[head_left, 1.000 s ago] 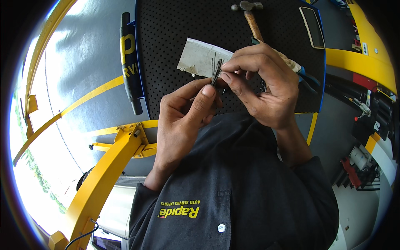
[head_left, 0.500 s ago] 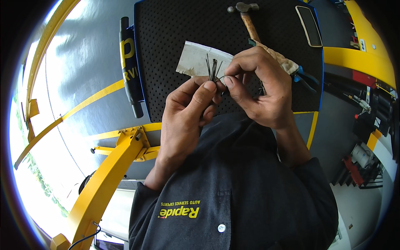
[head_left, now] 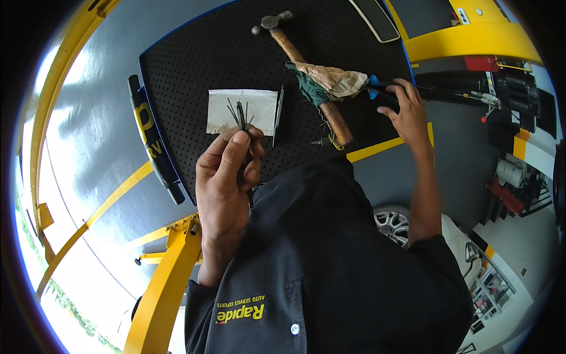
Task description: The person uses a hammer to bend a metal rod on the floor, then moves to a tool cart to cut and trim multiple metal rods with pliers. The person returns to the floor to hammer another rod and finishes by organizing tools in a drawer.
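My left hand [head_left: 227,165] pinches a bundle of thin dark wires [head_left: 241,113] between thumb and fingers, their ends fanning out upward. It is held in front of a white sheet of paper [head_left: 226,105] lying on the black perforated tabletop [head_left: 183,65]. Off to the right, my right hand [head_left: 411,115] has its thumb and fingers around the black-and-blue handles of pliers [head_left: 375,87]. The jaws of the pliers are hidden beside a crumpled tan and green cloth [head_left: 336,79]. That cloth lies across the wooden handle of a ball-peen hammer [head_left: 287,46].
A slim dark metal strip [head_left: 278,115] lies by the paper's right edge. Near the hammer handle's end is a small key [head_left: 320,142]. A phone [head_left: 377,22] rests at the far right of the tabletop. Left below stands a yellow lift arm [head_left: 165,277].
My right hand has left the wires and moved right to the pliers. My left hand still holds the bundle. The view has shifted, showing more of the hammer and cloth.
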`<state>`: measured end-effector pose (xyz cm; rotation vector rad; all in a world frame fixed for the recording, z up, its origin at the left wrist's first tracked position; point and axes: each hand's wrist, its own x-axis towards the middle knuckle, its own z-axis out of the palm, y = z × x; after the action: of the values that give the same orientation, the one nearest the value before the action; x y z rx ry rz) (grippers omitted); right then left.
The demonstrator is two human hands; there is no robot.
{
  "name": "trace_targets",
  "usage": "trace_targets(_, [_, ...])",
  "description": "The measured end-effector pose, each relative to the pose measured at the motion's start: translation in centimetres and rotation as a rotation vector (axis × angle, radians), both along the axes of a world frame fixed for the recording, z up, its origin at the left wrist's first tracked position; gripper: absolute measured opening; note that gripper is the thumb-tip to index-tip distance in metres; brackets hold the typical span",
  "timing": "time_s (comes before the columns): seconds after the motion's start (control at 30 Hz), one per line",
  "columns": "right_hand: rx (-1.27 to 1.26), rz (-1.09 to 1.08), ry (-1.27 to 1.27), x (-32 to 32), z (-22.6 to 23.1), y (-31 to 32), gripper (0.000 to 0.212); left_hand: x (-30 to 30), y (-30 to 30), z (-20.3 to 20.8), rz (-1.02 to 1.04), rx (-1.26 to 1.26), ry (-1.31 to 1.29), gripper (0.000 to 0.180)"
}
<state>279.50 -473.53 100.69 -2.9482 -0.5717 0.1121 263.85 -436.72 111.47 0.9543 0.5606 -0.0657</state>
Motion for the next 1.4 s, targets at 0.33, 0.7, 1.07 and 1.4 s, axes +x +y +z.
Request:
trace_targets(0.33, [0.136, -0.316, -0.083, -0.2, 0.6, -1.9, 0.033, -1.0, 0.2, 2.4, 0.004, 0.012, -0.072, 0.027])
trace_targets(0.7, [0.898, 0.252, 0.325, -7.4, 9.2, 10.2, 0.023, -0.7, -0.5, 3.3, 0.071, 0.092, -0.095, 0.029])
trace_targets(1.07, [0.719, 0.459, 0.048, -6.0, 10.6, 15.3, 0.041, -1.9, 0.4, 4.3, 0.121, 0.212, -0.098, 0.033])
trace_targets(1.4, [0.680, 0.477, 0.033, -5.7, 10.9, 15.1, 0.043, -2.0, 0.5, 4.0, 0.139, 0.343, -0.168, 0.029])
